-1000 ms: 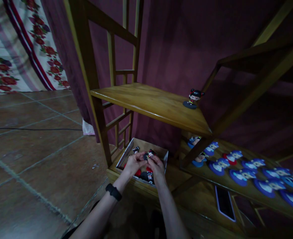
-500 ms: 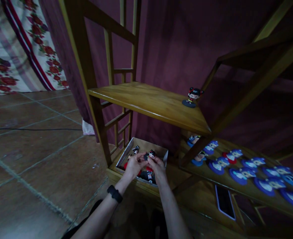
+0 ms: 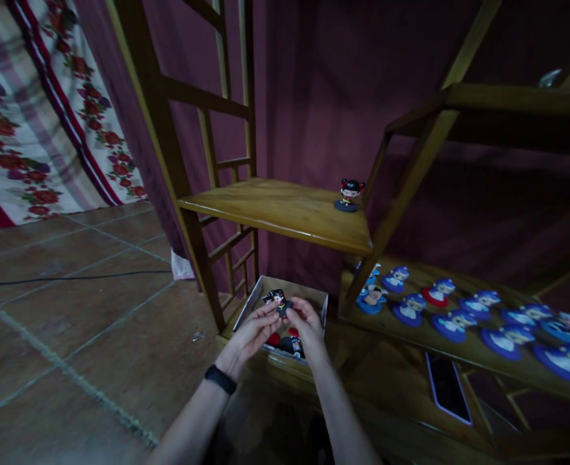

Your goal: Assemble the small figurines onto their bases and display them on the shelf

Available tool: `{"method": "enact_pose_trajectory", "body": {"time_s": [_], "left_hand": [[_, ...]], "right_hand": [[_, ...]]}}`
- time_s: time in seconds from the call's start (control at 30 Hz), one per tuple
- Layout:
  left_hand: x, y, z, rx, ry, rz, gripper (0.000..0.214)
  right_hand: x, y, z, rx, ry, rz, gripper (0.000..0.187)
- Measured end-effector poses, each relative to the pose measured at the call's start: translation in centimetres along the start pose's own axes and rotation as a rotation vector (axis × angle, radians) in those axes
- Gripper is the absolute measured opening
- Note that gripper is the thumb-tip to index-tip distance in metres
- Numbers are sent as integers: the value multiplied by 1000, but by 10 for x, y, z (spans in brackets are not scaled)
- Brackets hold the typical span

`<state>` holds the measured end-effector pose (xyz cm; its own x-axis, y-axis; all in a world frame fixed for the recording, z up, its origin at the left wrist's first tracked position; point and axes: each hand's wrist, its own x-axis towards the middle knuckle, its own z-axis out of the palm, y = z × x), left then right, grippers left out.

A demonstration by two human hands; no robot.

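My left hand (image 3: 250,332) and my right hand (image 3: 306,323) meet over an open cardboard box (image 3: 265,287) on the lowest shelf. Both pinch a small black-haired figurine (image 3: 281,302) between their fingertips, held just above the box. More red and black figurines (image 3: 289,342) lie in the box under my hands. A black band sits on my left wrist. One more black-haired figurine (image 3: 350,194) stands upright on its dark base at the right end of the wooden middle shelf (image 3: 275,206).
A lower shelf (image 3: 410,336) to the right carries several blue figurines (image 3: 459,320) and a red one (image 3: 437,292). A phone (image 3: 447,387) lies beneath it. The wooden rack's posts, a dark red curtain and a floral cloth stand behind. A cable crosses the tiled floor.
Both hands have lifted the figurine slightly above the box. The camera has tilted up and turned, so the shelves sit further left in view.
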<state>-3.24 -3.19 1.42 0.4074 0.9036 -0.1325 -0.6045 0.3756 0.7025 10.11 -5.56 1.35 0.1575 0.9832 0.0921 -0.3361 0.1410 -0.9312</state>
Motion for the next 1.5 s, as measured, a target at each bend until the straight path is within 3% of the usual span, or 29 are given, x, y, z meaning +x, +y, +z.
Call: {"method": "enact_pose_trajectory", "body": {"time_s": [0.17, 0.3, 0.7, 1.0, 1.27, 1.4, 1.5], "left_hand": [[-23, 18, 22, 29, -59, -36, 38], [-42, 26, 47, 67, -20, -4, 35], [-95, 21, 95, 140, 32, 66, 31], [-121, 43, 136, 460, 112, 288, 45], [-142, 65, 156, 674, -16, 328, 41], [-149, 87, 163, 756, -16, 376, 33], [-150, 121, 172, 802, 51, 467, 33]], "right_hand": [[-12, -22, 2, 22, -115, -20, 37], [-24, -38, 2, 30, -152, -63, 36], [-80, -65, 8, 196, -74, -45, 36], [-103, -115, 22, 194, -57, -72, 39], [-121, -150, 40, 248, -102, -103, 38], [-128, -145, 37, 190, -97, -58, 42], [-140, -117, 18, -25, -39, -72, 38]]}}
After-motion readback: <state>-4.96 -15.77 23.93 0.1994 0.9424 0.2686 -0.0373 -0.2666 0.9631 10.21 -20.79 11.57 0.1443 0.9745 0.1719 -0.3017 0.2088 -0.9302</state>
